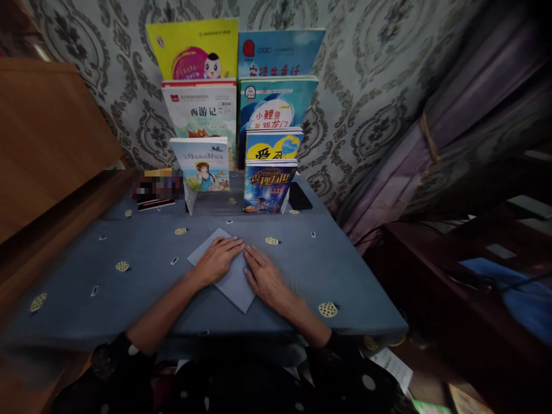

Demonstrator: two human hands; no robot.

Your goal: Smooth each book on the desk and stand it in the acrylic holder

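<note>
A sheet of grey-blue paper (235, 286) lies as a diamond on the blue tablecloth (142, 270), folded or creased in the middle. My left hand (218, 259) lies flat on its left half, fingers stretched toward the centre. My right hand (265, 276) rests flat on its right edge, fingers pointing up and left. Both palms press down on the paper; neither hand grips anything.
A tiered rack of children's books (235, 115) stands at the table's back. A black phone (299, 196) lies right of it, small items (157, 190) left. Wooden furniture (47, 132) is at left, a curtain (431, 132) and dark cabinet (452, 276) at right.
</note>
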